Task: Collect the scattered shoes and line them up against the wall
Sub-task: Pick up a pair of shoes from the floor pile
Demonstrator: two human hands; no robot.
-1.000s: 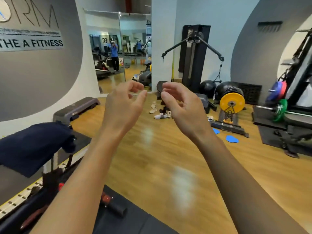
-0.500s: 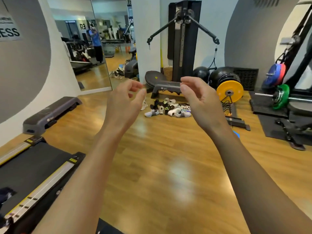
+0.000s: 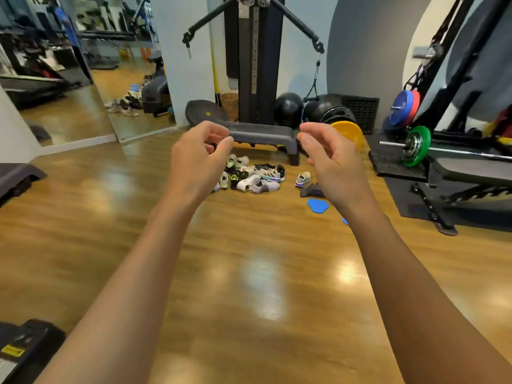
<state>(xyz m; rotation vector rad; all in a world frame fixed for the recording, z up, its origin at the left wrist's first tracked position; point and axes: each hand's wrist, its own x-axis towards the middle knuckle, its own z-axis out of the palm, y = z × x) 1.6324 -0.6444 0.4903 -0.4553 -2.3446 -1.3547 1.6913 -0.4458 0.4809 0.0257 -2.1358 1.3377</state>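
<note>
Shoes (image 3: 249, 177) are lying heaped at twelve o'clock; my left hand (image 3: 197, 159) and right hand (image 3: 333, 162) are hovering released, loosely curled, empty.

floor (image 3: 249, 273): glossy honey-brown wood grain | shoe pile (image 3: 250, 177): white, grey, black, neon-green accents | lone shoe (image 3: 302, 179): grey-white, purple sole | step platform (image 3: 260, 134): dark grey | yellow plate (image 3: 349, 133) | green plate (image 3: 423, 138) | blue plate (image 3: 400, 110) | red plate (image 3: 416, 102) | floor pad (image 3: 317, 205): blue | ball (image 3: 288, 109): black | mat (image 3: 396, 162): speckled black

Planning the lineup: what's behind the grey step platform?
Behind the step platform: cable machine column, wicker basket, black ball. Floor right behind it is hidden.
</note>
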